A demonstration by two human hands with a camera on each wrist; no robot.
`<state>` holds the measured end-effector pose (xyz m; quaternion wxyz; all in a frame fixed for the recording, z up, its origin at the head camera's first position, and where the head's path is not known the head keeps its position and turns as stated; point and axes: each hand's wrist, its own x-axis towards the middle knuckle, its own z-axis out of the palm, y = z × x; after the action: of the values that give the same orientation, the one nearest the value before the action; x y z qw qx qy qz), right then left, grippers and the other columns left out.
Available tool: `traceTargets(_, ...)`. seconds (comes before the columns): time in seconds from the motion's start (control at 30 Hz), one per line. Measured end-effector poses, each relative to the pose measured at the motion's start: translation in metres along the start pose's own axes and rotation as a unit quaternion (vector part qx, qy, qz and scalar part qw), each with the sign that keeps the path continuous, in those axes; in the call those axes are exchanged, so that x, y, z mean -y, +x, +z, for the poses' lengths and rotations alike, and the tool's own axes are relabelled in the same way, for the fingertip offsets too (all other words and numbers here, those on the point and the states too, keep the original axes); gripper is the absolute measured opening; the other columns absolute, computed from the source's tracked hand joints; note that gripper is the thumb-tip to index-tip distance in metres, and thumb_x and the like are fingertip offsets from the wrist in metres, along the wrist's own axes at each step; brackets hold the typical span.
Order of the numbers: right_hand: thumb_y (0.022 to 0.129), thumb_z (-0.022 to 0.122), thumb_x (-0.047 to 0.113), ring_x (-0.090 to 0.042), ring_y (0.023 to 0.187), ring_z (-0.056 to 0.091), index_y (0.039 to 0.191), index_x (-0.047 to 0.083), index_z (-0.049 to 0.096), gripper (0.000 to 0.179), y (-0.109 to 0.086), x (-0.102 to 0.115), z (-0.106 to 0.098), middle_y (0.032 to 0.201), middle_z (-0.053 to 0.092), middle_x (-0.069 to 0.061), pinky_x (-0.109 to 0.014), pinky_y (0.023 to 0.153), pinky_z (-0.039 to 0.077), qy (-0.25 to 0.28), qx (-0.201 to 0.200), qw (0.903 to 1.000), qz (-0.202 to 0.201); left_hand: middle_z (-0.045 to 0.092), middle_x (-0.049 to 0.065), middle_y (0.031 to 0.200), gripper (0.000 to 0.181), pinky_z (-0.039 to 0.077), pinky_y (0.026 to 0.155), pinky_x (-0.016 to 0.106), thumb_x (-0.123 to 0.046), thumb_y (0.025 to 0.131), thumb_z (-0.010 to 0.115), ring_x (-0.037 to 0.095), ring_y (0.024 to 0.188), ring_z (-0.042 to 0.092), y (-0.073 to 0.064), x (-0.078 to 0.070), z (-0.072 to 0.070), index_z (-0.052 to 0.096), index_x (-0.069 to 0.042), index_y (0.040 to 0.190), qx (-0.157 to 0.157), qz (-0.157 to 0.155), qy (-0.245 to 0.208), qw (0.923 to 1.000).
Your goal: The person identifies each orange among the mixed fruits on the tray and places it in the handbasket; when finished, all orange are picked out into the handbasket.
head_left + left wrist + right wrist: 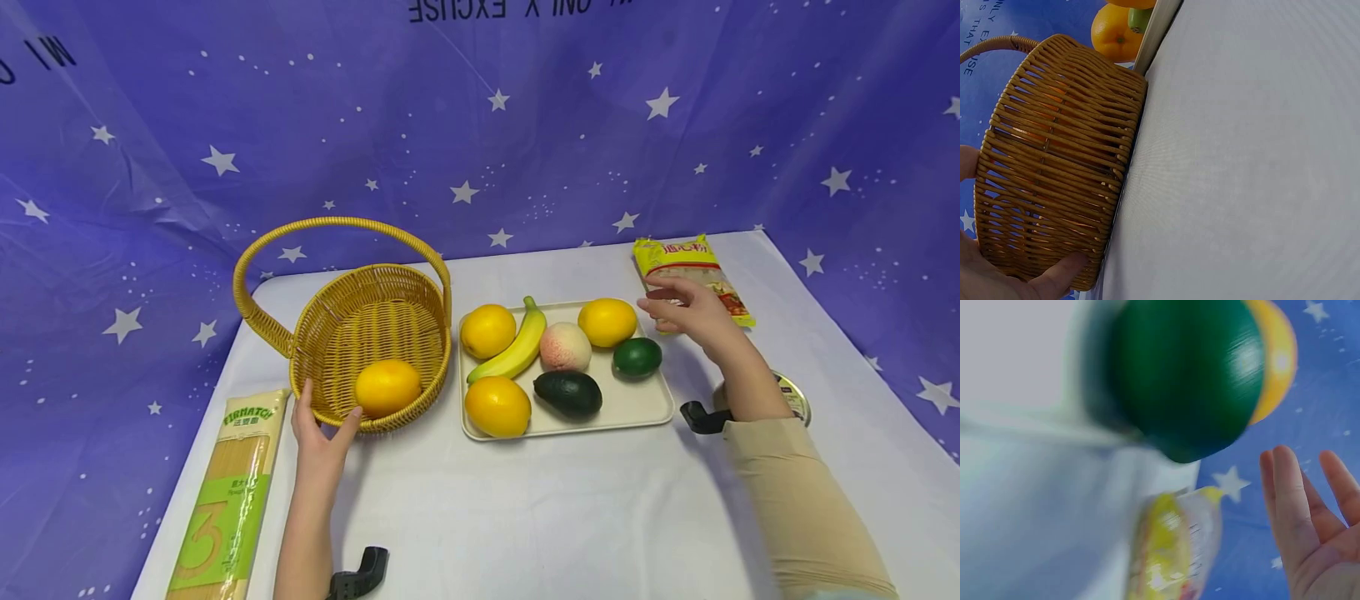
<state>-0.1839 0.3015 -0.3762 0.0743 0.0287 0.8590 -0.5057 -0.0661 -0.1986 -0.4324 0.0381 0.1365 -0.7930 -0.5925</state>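
Observation:
My left hand point(318, 442) holds the near side of a wicker basket point(322, 333). Its thumb and a fingertip reach the rim, and in the left wrist view a finger point(1063, 275) lies against the outer wall. Inside the basket sits a yellow-orange mango-like fruit point(387, 387). My right hand point(693, 312) hovers beyond the right end of a cream tray point(637, 408), fingers apart and holding nothing. Nearest to it are a lemon point(607, 322) and a dark green oval fruit point(637, 357), which looms large in the right wrist view.
Also on the tray are a banana point(517, 346), a peach point(566, 347), an avocado point(568, 394), an orange point(488, 331) and a yellow fruit point(498, 407). A noodle pack point(225, 500) lies left. A yellow food bag point(705, 267) and a tin point(793, 398) are right.

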Motion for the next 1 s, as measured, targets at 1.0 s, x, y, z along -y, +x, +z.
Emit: traceTargets(1.0, 0.085, 0.067, 0.054, -0.034, 0.113, 0.053, 0.151, 0.013, 0.034, 0.084, 0.020, -0.029, 0.018, 0.143, 0.039, -0.023, -0.038, 0.089, 0.048, -0.042, 0.082, 0.9945, 0.051, -0.013, 0.009, 0.158, 0.089, 0.005, 0.113, 0.056, -0.022, 0.094, 0.062, 0.034, 0.145, -0.005, 0.002, 0.003, -0.002, -0.003, -0.023, 0.156, 0.005, 0.000, 0.009, 1.0000)
